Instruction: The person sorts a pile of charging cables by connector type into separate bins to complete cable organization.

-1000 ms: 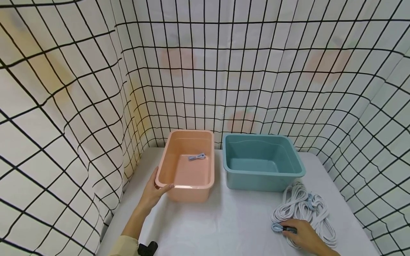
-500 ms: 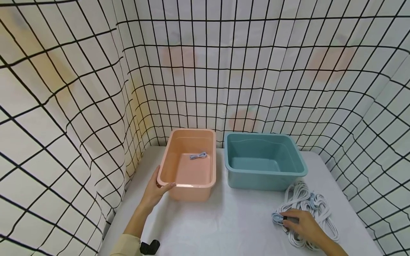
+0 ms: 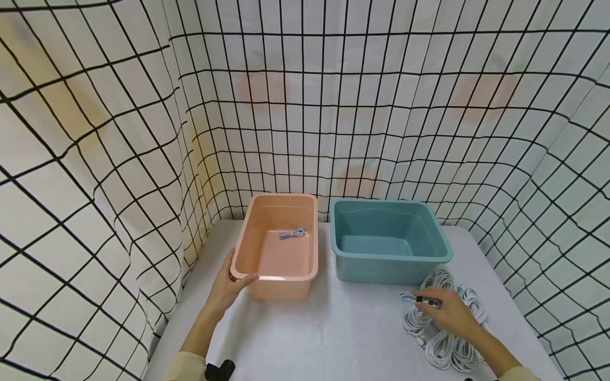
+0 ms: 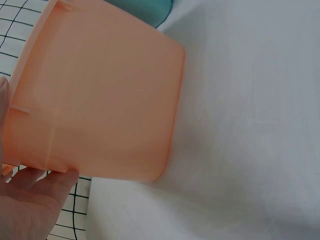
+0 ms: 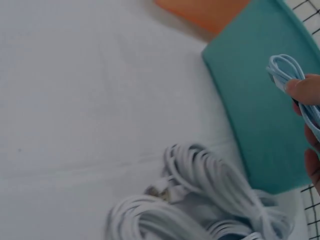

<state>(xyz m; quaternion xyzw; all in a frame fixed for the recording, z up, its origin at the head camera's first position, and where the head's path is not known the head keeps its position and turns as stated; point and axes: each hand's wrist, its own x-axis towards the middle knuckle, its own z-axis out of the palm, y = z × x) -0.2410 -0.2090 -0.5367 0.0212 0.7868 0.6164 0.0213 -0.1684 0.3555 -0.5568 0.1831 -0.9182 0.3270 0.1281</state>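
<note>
At the right side of the table (image 3: 352, 328), the person's right grip (image 3: 450, 312) is pinched tight on a light-blue cable bundle (image 3: 408, 297), thumb on 1 side, fingers on the other. Gap between them: just the bundle's thickness. Looped end pokes out past the fingertips, toward the left; dark band at the pinch. Right wrist view agrees: loops free beyond the thumb, remainder running back along the fingers.

Bundle's position: in the grip, near the front right corner of the teal tub (image 3: 381, 269), outside it, seen against the left edge of a heap of white cables (image 3: 457, 349). Heap lies on the table in overlapping coiled hanks; a metal plug end (image 5: 153, 191) shows among them in the right wrist view. Whether bundle touches heap: cannot tell from these angles.

Left grip (image 3: 227, 286) grasps the near left corner of the peach tub (image 3: 281, 290): thumb at the front rim, fingers against the left outer wall, hand spread around the corner.

Inside the peach tub, 1 small tied cable (image 3: 291, 233), pale blue-grey, on the bottom toward the right wall, well apart from the right grip. The 2 tubs stand side by side at the back, narrow gap between, teal to the right. Black netting (image 3: 302, 35) rises behind and along the sides.
</note>
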